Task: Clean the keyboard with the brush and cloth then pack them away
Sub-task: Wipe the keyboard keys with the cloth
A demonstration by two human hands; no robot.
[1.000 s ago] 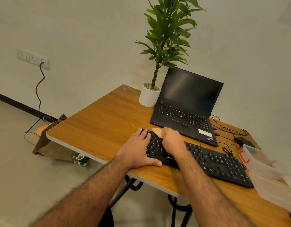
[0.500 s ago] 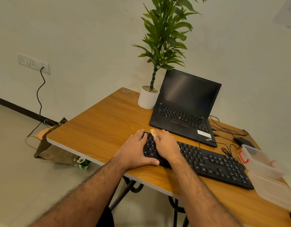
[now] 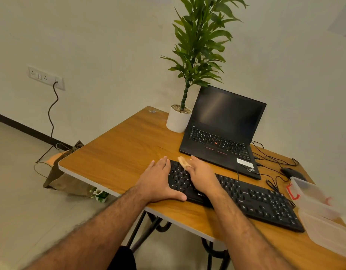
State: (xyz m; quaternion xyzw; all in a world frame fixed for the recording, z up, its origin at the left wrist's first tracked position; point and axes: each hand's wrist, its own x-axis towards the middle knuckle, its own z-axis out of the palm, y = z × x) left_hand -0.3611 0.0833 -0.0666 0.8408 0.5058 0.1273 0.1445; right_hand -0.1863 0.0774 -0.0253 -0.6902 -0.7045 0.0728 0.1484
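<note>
Both hands are engaged: the keyboard (image 3: 234,193) is steadied by the flat left hand (image 3: 158,182) while a cloth (image 3: 182,162), pinched in the right hand (image 3: 202,175), is wiped over it, with rightward strokes probably needed next.

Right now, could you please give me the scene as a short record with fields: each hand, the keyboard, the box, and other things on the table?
left hand: flat, fingers straight, resting on the left end of the keyboard, thumb along its front edge
right hand: over the left keys, holding a beige item, brush or cloth, cannot tell
keyboard: black, lying across the table, in front of the laptop
box: clear, open, at the right edge; its lid lies beside it
other: potted plant, mouse
</note>
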